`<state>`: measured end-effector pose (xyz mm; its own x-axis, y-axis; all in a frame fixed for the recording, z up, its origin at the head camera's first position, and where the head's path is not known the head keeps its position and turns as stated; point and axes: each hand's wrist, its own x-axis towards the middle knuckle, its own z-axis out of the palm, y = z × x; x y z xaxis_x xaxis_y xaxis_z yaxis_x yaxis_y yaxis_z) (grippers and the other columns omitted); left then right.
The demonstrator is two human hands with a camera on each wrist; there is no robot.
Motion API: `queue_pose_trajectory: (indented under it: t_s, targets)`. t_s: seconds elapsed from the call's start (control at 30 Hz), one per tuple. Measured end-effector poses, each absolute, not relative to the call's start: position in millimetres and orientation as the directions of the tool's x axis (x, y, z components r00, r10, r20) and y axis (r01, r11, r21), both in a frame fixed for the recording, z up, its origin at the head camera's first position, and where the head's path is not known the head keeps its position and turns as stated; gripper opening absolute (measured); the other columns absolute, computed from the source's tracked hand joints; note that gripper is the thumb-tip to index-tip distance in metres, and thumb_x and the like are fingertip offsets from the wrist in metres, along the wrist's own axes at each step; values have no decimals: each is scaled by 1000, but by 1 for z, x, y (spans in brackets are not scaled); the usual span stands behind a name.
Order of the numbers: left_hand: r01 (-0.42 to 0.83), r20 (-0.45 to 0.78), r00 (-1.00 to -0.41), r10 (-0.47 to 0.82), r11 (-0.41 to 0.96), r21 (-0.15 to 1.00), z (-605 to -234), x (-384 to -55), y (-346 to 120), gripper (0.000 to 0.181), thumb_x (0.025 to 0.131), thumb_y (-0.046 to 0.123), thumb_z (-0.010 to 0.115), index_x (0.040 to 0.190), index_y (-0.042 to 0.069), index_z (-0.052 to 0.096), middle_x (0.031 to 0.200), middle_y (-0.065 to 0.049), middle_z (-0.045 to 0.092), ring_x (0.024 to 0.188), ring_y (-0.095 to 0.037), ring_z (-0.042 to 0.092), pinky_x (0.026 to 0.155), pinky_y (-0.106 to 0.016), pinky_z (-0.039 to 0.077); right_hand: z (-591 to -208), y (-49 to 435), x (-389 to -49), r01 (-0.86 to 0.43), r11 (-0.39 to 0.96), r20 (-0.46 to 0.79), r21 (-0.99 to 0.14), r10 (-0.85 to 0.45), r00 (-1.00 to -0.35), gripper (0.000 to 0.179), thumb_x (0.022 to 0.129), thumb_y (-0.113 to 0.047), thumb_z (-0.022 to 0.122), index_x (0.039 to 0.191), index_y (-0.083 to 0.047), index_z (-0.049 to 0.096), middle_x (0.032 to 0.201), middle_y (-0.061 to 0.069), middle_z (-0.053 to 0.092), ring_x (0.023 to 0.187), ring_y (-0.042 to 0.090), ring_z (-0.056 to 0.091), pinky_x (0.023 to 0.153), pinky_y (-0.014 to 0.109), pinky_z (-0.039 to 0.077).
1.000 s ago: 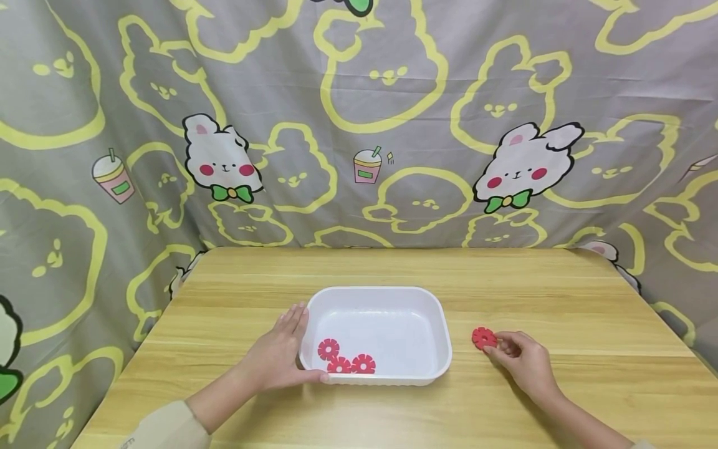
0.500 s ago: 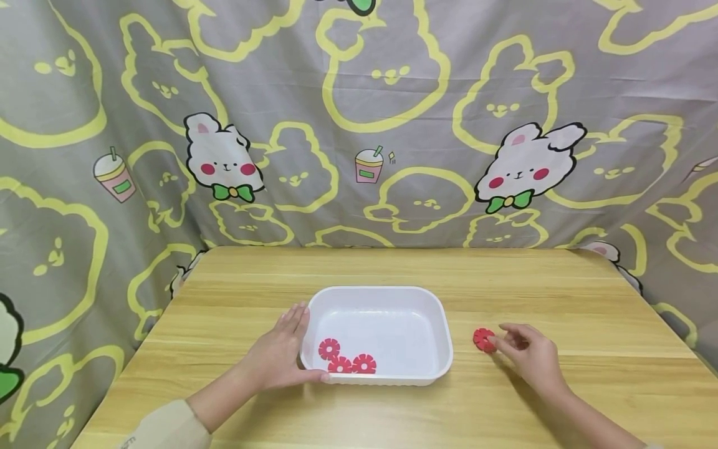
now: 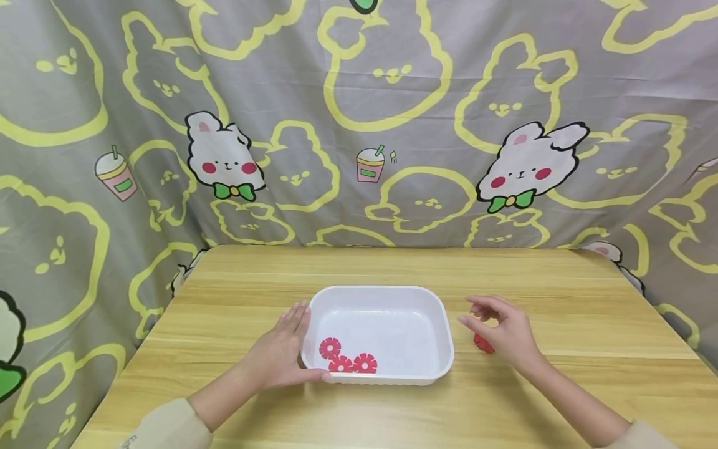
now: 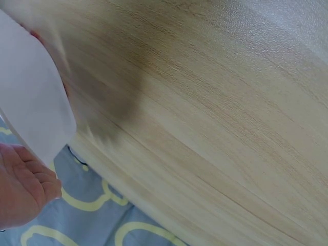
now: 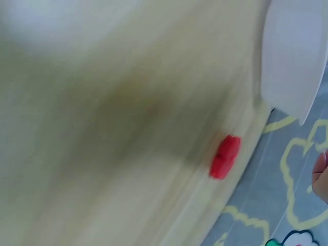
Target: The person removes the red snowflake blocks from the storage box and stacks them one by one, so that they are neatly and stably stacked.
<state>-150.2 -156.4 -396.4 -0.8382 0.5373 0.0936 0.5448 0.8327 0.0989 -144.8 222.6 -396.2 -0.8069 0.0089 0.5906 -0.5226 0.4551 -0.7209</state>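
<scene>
A white plastic tray (image 3: 404, 340) stands on the table, with several notched red building discs (image 3: 365, 363) inside at its front left. My left hand (image 3: 283, 355) rests against the tray's left wall, fingers straight along the outside and thumb along the front rim. To the tray's right, my right hand (image 3: 507, 330) hovers with thumb and fingertips apart and nothing between them. Below it, a red building disc (image 3: 483, 343) lies on the table, partly hidden by the hand. The right wrist view shows this red piece (image 5: 225, 157) apart from the tray; whether it is one disc or stacked ones is unclear.
The wood-grain table (image 3: 252, 274) ends at the back against a grey curtain (image 3: 392, 206) printed with yellow outlines and cartoon rabbits. The curtain also hangs along both sides.
My right hand has let go of the red disc, which stays on the table, and has moved left and away toward the tray. My left hand and the tray keep their places.
</scene>
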Motion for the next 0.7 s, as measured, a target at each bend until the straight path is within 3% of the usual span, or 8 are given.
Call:
queue_pose_trajectory:
  t_s: [0.2,0.47,0.7]
  targets:
    - [547,103,-837,538,832,92,-395,-150,-156,115,69,79,51,135,-14,36,142,-31,35,133,-41,36,107,-47,36,-394,203,-152,-592,417,619,-690,-85,-781,32,60,14,76,90,9,67,78,-17,58,71,1,55,61,13,49]
    - [541,102,-840,532,836,90,-397,-149,-156,116,68,80,50,135,-14,37,142,-30,35,133,-40,36,108,-47,35,-394,176,-159,-565,428,517,-705,-234,-823,30,67,-2,79,95,4,68,76,13,63,72,12,56,62,21,51]
    - [553,109,-832,544,829,80,-396,-150,-157,116,69,81,49,133,-15,37,141,-31,36,132,-40,38,107,-47,37,-401,151,-167,-554,379,423,-741,-378,-824,32,69,-10,80,96,2,68,78,14,63,73,19,57,64,24,52]
